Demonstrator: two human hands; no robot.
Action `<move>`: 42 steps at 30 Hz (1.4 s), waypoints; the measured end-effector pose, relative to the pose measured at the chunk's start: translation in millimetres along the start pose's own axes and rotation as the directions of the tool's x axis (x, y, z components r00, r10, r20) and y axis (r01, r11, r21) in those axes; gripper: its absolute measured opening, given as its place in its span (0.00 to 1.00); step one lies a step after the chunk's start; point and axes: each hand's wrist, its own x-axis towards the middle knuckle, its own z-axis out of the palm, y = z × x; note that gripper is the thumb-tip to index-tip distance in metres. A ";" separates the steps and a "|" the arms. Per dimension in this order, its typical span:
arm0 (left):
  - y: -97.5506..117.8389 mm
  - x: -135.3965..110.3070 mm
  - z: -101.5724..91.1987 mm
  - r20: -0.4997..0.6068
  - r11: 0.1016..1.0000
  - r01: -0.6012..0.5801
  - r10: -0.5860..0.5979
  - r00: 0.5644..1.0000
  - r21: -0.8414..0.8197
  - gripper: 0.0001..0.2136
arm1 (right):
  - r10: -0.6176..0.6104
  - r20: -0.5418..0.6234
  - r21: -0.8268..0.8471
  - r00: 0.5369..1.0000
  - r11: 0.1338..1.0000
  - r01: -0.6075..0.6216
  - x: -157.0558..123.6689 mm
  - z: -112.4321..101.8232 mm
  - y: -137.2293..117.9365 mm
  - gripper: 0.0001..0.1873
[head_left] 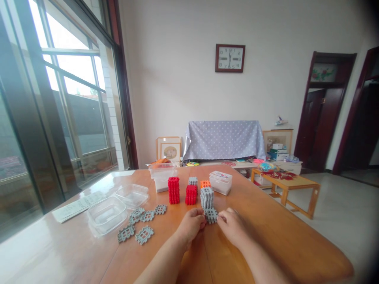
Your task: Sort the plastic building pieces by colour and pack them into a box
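Note:
A grey square interlocking plastic tile, with a windowed middle and toothed edges, is held between my two hands just above or on the table. My left hand pinches its left side. From the right, the fingertips of my right hand are closed on its other edge. Right behind it stands a stack of grey tiles. Farther back are orange tiles, a shorter red stack, another grey stack and a taller red stack. Several loose grey tiles lie to the left.
Clear plastic containers lie on the left of the wooden table, near some paper sheets. A clear tub stands behind the red stack, and a lidded box sits at the back right. Beyond the table is a low wooden stool.

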 end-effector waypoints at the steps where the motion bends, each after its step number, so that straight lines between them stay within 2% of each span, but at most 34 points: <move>1: -0.2 -0.7 0.0 0.004 1.000 -0.010 0.010 1.000 -0.001 0.11 | 0.001 -0.007 -0.002 1.000 1.000 -0.001 0.3 -0.3 0.2 0.13; 7: 7.7 -5.4 -4.7 -0.015 0.997 -0.065 0.066 0.998 0.037 0.11 | -0.035 -0.081 -0.022 0.996 0.999 0.033 -1.5 -0.4 4.9 0.15; 11: 21.0 -11.2 -27.4 -0.123 0.956 -0.123 0.160 0.979 0.268 0.10 | -0.080 -0.087 -0.022 0.993 0.997 0.078 -4.7 1.5 8.0 0.18; 13: 27.4 -17.3 -48.1 -0.183 0.874 -0.165 0.274 0.944 0.458 0.11 | -0.097 -0.082 -0.016 0.992 0.995 0.096 -5.7 2.1 8.7 0.19; 15: 33.2 -26.5 -73.2 -0.218 0.723 -0.177 0.418 0.882 0.668 0.12 | -0.109 -0.083 -0.020 0.991 0.994 0.108 -6.5 2.7 8.7 0.20; 16: 36.0 -31.9 -86.5 -0.232 0.627 -0.145 0.479 0.847 0.765 0.13 | -0.118 -0.087 -0.023 0.989 0.993 0.116 -6.7 3.2 8.5 0.21; 18: 40.8 -43.2 -112.1 -0.272 0.447 0.002 0.542 0.795 0.895 0.16 | -0.149 -0.085 -0.030 0.985 0.989 0.147 -6.9 5.1 7.9 0.21; 21: 44.0 -55.7 -143.5 -0.324 0.296 0.187 0.532 0.782 0.937 0.21 | -0.186 -0.083 -0.045 0.979 0.982 0.183 -6.4 11.1 6.2 0.21; 25: 37.0 -58.5 -166.7 -0.371 0.234 0.292 0.468 0.802 0.927 0.28 | -0.207 -0.098 -0.065 0.973 0.977 0.201 -5.8 18.8 1.0 0.19; 28: 28.5 -56.2 -170.1 -0.386 0.219 0.320 0.447 0.807 0.922 0.29 | -0.210 -0.122 -0.056 0.970 0.977 0.204 -6.6 18.6 -3.8 0.19; 32: 21.8 -56.4 -160.7 -0.341 0.218 0.269 0.445 0.828 0.938 0.25 | -0.226 -0.108 -0.065 0.968 0.973 0.220 -6.4 15.2 -4.7 0.19; 36: 17.6 -59.3 -144.1 -0.256 0.232 0.165 0.448 0.856 0.959 0.24 | -0.256 -0.083 -0.085 0.963 0.965 0.249 -4.8 17.7 1.5 0.20; 42: 12.5 -66.4 -105.8 -0.137 0.203 0.068 0.352 0.926 0.977 0.26 | -0.295 -0.063 -0.107 0.953 0.952 0.287 -6.7 20.8 7.0 0.24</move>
